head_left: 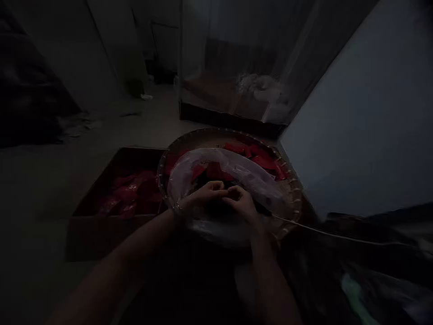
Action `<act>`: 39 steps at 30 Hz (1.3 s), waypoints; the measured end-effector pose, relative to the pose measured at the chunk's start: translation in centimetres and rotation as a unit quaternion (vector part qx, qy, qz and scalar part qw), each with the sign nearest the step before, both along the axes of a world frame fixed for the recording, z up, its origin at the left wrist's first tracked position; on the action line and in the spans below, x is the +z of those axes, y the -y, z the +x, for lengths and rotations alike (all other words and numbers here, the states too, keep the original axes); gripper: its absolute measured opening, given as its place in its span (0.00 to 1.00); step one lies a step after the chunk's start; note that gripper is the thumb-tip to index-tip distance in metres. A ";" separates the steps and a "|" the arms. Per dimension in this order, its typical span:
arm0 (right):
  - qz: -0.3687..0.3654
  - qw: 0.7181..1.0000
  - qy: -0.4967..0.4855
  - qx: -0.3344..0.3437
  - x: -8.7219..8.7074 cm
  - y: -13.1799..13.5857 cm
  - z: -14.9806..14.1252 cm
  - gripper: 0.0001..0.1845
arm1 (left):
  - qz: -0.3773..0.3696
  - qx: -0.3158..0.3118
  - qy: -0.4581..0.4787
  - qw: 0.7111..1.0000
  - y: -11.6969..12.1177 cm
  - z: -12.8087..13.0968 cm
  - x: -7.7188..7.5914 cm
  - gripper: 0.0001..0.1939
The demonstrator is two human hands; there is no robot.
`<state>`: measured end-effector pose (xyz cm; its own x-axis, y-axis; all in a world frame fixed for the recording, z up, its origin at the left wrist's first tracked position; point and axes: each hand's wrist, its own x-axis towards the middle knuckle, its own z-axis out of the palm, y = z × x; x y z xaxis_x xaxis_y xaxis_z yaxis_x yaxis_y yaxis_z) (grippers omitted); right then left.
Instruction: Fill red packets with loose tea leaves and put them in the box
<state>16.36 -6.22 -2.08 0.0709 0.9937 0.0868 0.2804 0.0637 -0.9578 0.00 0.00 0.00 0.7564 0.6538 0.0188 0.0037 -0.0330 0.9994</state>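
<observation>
Both hands meet over a round woven tray (295,189) in very dim light. My left hand (207,193) comes in from the left, thumb and fingers pinched. Close against it, my right hand (241,201) is also pinched, its fingertips almost touching the left ones. Whatever lies between the fingertips is too small and dark to make out. Beneath the hands is a dark patch, with a pale, translucent plastic-like band (233,163) curving around it. Several red pieces (264,158) lie at the tray's far side, and one red piece (214,170) is just beyond my left hand.
Left of the tray stands an open box (98,221) with red patterned pieces (130,192) inside. A thin pale cord (324,231) runs from the tray to the right. A glass-like partition (237,54) rises behind, and a pale wall or panel (368,117) stands at right.
</observation>
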 end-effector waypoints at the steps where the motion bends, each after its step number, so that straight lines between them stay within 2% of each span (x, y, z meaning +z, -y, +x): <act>1: 0.002 1.000 0.001 0.002 0.1 -0.1 0.0 0.18 | -0.006 -0.001 0.004 1.000 0.0 0.0 -0.1 0.21; 12: -0.008 0.998 -0.056 0.021 1.1 -0.1 0.3 0.17 | -0.031 -0.002 0.040 0.999 -0.7 0.2 -1.8 0.20; 21: -0.023 0.993 -0.113 0.025 1.1 -0.2 0.1 0.19 | -0.024 -0.004 0.061 0.998 -0.8 0.2 -1.9 0.20; 28: -0.016 0.996 -0.091 0.020 0.9 -0.1 0.2 0.18 | -0.051 0.014 0.049 0.997 -0.6 0.3 -1.8 0.16; 31: -0.003 0.998 -0.066 0.012 0.4 -0.3 0.0 0.15 | -0.025 0.038 0.027 0.999 -0.5 0.5 -1.9 0.12; 34: 0.064 0.996 0.019 -0.055 0.0 -0.3 -0.3 0.07 | 0.017 0.051 0.001 0.999 -0.4 0.7 -2.1 0.07; 36: 0.138 0.978 0.122 -0.100 -0.2 -0.2 -0.4 0.02 | 0.057 0.058 -0.020 0.997 -0.4 0.9 -2.4 0.05; 39: 0.214 0.941 0.248 -0.088 -0.4 0.0 -0.5 0.08 | 0.141 0.092 -0.044 0.985 -0.3 0.9 -2.8 0.05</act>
<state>15.85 -6.26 -2.47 0.0767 0.8363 0.5429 0.7280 0.3251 -0.6036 0.93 0.35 -2.79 0.6328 0.7578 0.1589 0.1226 -0.3007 0.9458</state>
